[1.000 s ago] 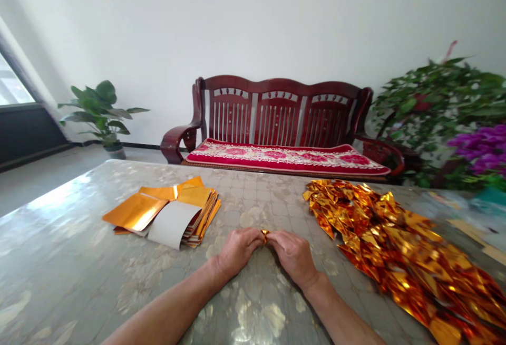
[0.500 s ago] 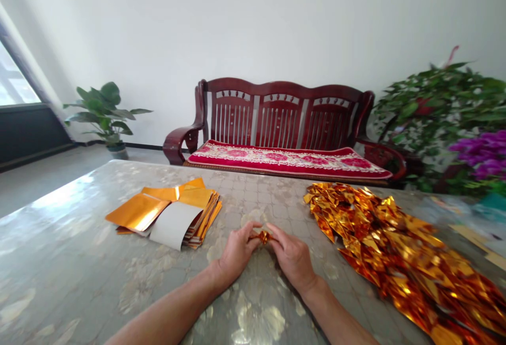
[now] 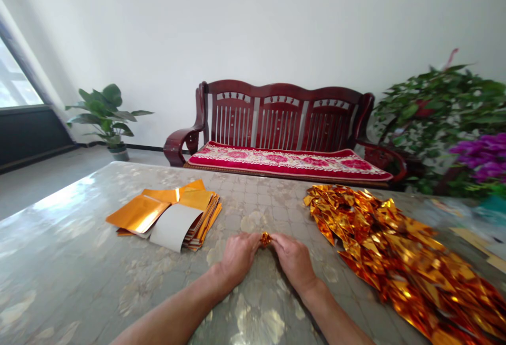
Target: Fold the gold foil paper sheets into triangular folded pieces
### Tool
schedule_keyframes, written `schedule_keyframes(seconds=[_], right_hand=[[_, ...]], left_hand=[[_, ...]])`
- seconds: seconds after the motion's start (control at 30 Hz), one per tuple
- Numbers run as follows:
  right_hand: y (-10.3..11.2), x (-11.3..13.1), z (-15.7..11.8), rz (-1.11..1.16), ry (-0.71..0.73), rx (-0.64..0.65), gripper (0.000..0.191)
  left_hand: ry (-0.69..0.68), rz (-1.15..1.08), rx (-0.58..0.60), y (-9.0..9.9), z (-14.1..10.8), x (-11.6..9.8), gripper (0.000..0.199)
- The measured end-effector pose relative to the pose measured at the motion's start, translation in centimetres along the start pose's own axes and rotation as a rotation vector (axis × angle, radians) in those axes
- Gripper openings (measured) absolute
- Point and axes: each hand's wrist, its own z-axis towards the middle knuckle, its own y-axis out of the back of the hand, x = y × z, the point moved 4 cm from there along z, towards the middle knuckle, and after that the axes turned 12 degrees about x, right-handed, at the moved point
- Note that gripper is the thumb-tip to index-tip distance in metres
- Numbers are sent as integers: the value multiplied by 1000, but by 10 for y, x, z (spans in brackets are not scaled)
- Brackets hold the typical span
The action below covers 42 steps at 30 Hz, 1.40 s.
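Note:
A small crumpled or folded piece of gold foil paper (image 3: 265,239) is pinched between my two hands, just above the table. My left hand (image 3: 240,254) grips its left side with the fingers closed. On the other side, my right hand (image 3: 293,258) is closed on the same piece with thumb and fingertips. To the left lies a stack of flat gold foil sheets (image 3: 139,211), with one grey-white back turned up. A long heap of folded gold foil pieces (image 3: 389,247) spreads along the right. The exact fold of the held piece is too small to make out.
Under everything is a table with a patterned, glossy cover (image 3: 98,276). Clear plastic and card scraps (image 3: 470,239) lie at its right edge. Behind stand a dark red wooden bench (image 3: 280,118), a potted plant (image 3: 108,113) and leafy plants with purple flowers (image 3: 480,156).
My left fingers, raised over the foil piece before, have come down and closed at its left side. The right hand stays nearly in place. Stack and heap are unchanged.

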Motion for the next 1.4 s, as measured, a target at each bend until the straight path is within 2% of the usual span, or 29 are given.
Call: schedule_keyframes(seconds=[0.17, 0.43, 0.7, 0.93, 1.1, 1.2, 1.3, 1.4], right_hand=[[3, 9, 0, -88, -11, 49, 25], [4, 18, -3, -96, 31, 89, 29], [1, 21, -3, -120, 52, 71, 29], [0, 27, -8, -114, 59, 26, 29], [1, 23, -5, -60, 36, 36, 30], [3, 14, 0, -45, -7, 73, 25], [6, 3, 2, -125, -78, 107, 23], [7, -2, 2, -189, -108, 127, 26]], left_hand=[[-49, 66, 2, -1, -1, -4, 22], [-191, 130, -37, -13, -2, -9, 18], [-185, 183, 51, -14, -5, -18, 17], [-156, 190, 75, -21, -7, -17, 17], [-177, 91, 22, -16, -4, -12, 16], [-118, -20, -36, -8, 0, -3, 24], [-51, -106, -46, -2, 3, 7, 24], [-41, -172, -39, 1, 5, 12, 23]])
